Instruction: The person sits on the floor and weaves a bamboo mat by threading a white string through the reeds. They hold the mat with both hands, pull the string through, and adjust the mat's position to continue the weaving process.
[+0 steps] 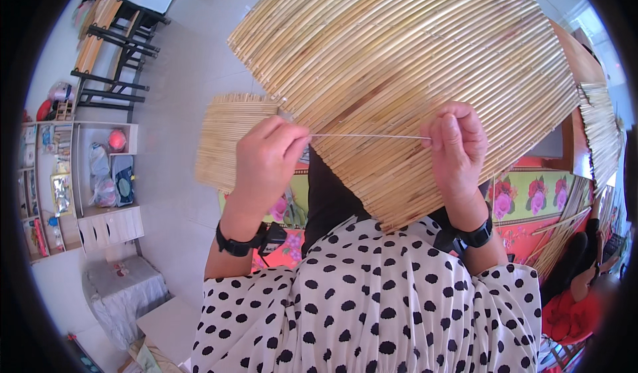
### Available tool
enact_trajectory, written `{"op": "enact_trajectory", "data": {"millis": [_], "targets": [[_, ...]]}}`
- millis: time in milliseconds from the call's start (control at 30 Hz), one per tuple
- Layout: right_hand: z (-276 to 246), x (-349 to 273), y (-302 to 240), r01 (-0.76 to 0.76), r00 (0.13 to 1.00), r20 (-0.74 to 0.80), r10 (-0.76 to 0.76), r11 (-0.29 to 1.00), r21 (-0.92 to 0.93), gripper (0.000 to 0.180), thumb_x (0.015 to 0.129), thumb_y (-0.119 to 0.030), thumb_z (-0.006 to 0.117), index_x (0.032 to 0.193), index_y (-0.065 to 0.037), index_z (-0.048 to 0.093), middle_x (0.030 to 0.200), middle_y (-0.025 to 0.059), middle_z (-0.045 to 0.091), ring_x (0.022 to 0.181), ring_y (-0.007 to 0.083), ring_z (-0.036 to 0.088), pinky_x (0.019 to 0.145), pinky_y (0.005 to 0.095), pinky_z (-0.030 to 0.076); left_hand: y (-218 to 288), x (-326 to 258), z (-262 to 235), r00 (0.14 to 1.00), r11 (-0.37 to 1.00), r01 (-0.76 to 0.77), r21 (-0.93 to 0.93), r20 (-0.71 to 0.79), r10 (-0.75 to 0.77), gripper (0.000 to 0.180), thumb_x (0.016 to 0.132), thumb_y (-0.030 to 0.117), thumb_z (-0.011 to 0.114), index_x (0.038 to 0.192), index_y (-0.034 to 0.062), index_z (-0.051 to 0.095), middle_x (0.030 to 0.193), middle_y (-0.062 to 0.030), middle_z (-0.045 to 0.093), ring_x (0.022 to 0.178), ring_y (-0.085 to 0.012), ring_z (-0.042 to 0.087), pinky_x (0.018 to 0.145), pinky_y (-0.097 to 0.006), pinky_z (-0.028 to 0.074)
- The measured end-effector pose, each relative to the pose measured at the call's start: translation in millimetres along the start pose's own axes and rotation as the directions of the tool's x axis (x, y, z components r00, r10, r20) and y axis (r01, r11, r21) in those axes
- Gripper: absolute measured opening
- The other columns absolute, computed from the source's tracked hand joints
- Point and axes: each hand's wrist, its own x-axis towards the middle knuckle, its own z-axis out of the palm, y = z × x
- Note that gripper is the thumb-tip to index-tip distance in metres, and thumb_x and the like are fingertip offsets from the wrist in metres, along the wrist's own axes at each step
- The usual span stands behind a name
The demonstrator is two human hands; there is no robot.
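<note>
A thin pale thread (pixel 369 135) is stretched nearly level between my two hands. My left hand (pixel 269 150) pinches its left end, and my right hand (pixel 458 148) has fingers curled round the other end. Beneath the thread lies a large mat of straw-coloured reeds (pixel 425 60), laid side by side and bound in rows. Its near corner reaches my lap, and a few reeds look darker brown. My right hand is just over the mat; my left hand is by its left edge. Dark bands circle both wrists.
A smaller reed mat (pixel 229 133) lies at the left, and another reed piece (pixel 599 133) hangs at the far right. Loose reeds (pixel 561 233) lie near a person in red (pixel 571 316). Shelves (pixel 106 167) and stacked dark-framed tables (pixel 119 54) stand at the left.
</note>
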Motion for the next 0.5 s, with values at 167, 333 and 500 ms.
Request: {"op": "enact_trajectory", "data": {"millis": [167, 333, 500], "targets": [[1, 0, -1, -0.047, 0.998, 0.044, 0.047, 0.999, 0.001, 0.016, 0.104, -0.011, 0.048, 0.109, 0.002, 0.057, 0.071, 0.0009, 0.051, 0.068, 0.0117, 0.051, 0.068, 0.0259, 0.047, 16, 21, -1, 0.997, 0.988, -0.045, -0.146, -0.072, 0.034, 0.029, 0.079, 0.007, 0.076, 0.106, 0.0034, 0.067, 0.091, -0.0109, 0.061, 0.082, -0.0285, 0.061, 0.07, -0.036, 0.05], [-3, 1, 1, -0.086, 0.975, 0.208, 0.078, 0.996, 0.032, 0.022, 0.104, -0.009, 0.047, 0.125, -0.002, 0.048, 0.081, 0.0022, 0.054, 0.076, 0.0117, 0.052, 0.075, 0.026, 0.047, 60, 49, 17, 0.994, 0.885, -0.089, -0.457, 0.014, 0.108, 0.028, 0.081, 0.007, 0.074, 0.108, 0.0026, 0.068, 0.093, -0.0109, 0.062, 0.084, -0.027, 0.062, 0.072, -0.035, 0.05], [1, -3, -11, -0.195, 0.958, 0.194, 0.213, 0.975, -0.106, 0.029, 0.102, -0.005, 0.048, 0.13, -0.002, 0.043, 0.087, 0.0034, 0.058, 0.079, 0.0102, 0.054, 0.075, 0.0246, 0.046, 75, 62, 40, 0.996, 0.818, -0.025, -0.574, 0.06, 0.073, 0.018, 0.084, 0.007, 0.073, 0.1, 0.0008, 0.068, 0.087, -0.0088, 0.062, 0.077, -0.0208, 0.063, 0.068, -0.032, 0.05]]}}
